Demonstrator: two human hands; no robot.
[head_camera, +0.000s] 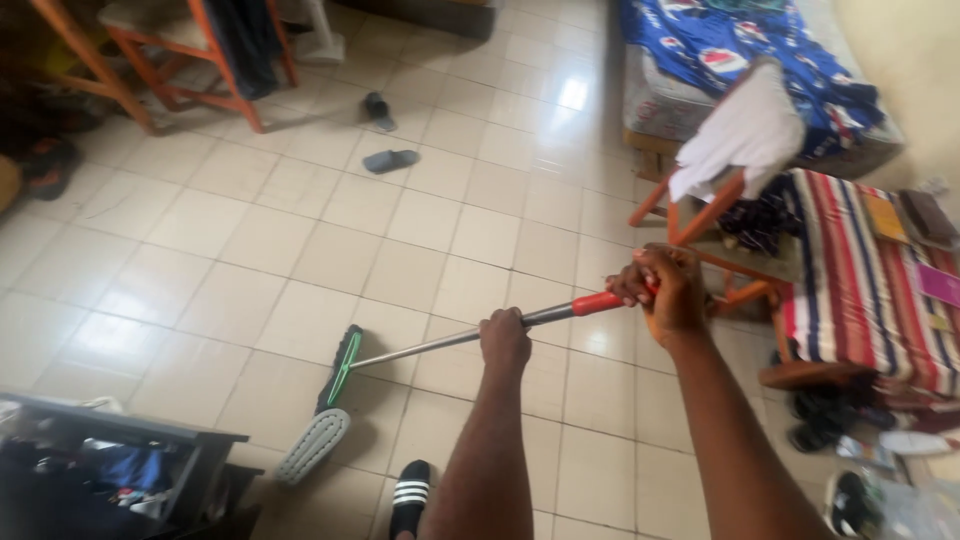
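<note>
At centre, left hand and right hand both clench the squeegee handle; mid-stroke, seemingly; its head, at nine o'clock, wants steady pressure.

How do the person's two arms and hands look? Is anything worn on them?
Both arms are bare as far as the view shows: no sleeves, gloves, watch or bracelet. The left hand and right hand show no rings that I can make out.

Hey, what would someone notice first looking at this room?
Two hands dead centre: the left hand on the metal pole, the right hand on its red grip. The broom head rests on the tiled floor beside a grey slipper. A white cloth drapes an orange chair at right.
</note>
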